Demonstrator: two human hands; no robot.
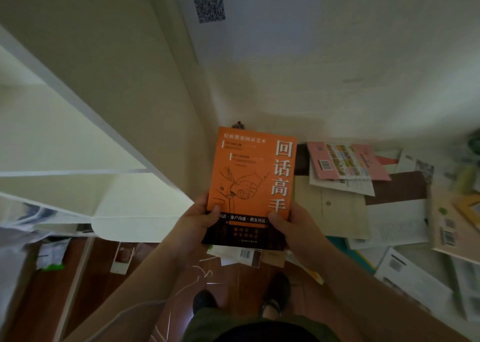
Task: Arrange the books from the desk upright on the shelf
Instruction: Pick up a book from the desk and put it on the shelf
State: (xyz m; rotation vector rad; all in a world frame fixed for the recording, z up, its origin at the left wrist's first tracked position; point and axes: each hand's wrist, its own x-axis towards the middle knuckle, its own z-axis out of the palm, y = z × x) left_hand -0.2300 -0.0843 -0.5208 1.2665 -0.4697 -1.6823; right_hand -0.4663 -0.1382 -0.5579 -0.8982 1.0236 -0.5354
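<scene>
The white shelf (78,139) fills the left side of the view, its compartments showing bare pale boards, with one corner reaching toward the middle just left of the hands. To the right, the counter (389,240) carries a loose spread of books and papers lying flat and overlapping: a pink booklet (348,162) near the far edge against the wall, a cream-coloured book (335,211) in front of it, a brown cover (397,185) beside those, and more printed sheets trailing to the near right edge. Held up off the counter, between it and the shelf, is the orange book (249,183), cover facing the camera, its black lower band taken by both hands. The left hand (200,222) pinches the lower left corner, thumb on the cover and fingers behind; the right hand (293,227) pinches the lower right corner the same way, so each grip is pressed onto the book, not spread. It looks like a thin paperback: probably light, with a somewhat flexible cover that may be smooth and a little slippery. Holding only the bottom corners lets the top flop, so for standing it upright a hold along the spine or mid-height on both long edges would likely steady it better, and a paperback may lean unless it rests against a shelf wall.
</scene>
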